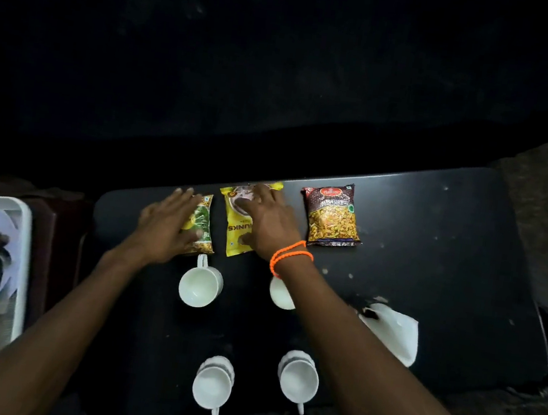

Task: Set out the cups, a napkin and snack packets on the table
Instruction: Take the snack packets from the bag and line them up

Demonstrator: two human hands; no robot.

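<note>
Three snack packets lie in a row along the far edge of the dark table (433,247). My left hand (165,220) rests flat on the green and yellow packet (202,219). My right hand (269,220), with an orange thread at the wrist, lies with straight fingers on the yellow packet (235,233). The maroon packet (332,214) lies free to the right. Several white cups stand nearer me: one (200,284) below the green packet, one (281,292) partly hidden by my right forearm, and two at the front (212,386) (299,377). A white napkin (395,332) lies at the right.
A white tray (24,245) stands to the left of the table and holds a plate with a pale rounded object. The floor beyond the table is dark. The table's right end has small light specks on it.
</note>
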